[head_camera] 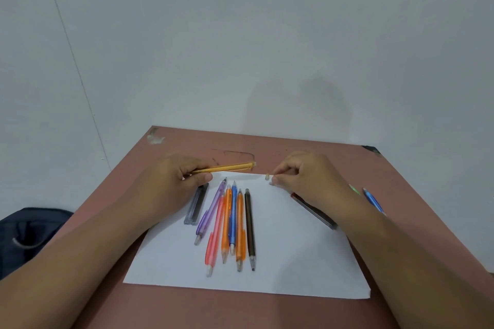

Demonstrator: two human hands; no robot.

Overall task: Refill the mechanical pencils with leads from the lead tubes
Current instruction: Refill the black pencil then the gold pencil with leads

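Paper [280,262] laid on tabletop [187,307]; six pencils [232,224] side by side on it. Lead tube [196,203] at paper's left edge, second tube [314,211] partly under right wrist. Yellow pencil [227,167] gripped in left hand [173,181]. Small eraser [266,176] beside right hand [302,173]; fingertips pinched, contents unclear.

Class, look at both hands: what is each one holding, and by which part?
Left hand grips the yellow pencil by its tip end. Right hand pinches something tiny at its fingertips; what it is cannot be told.
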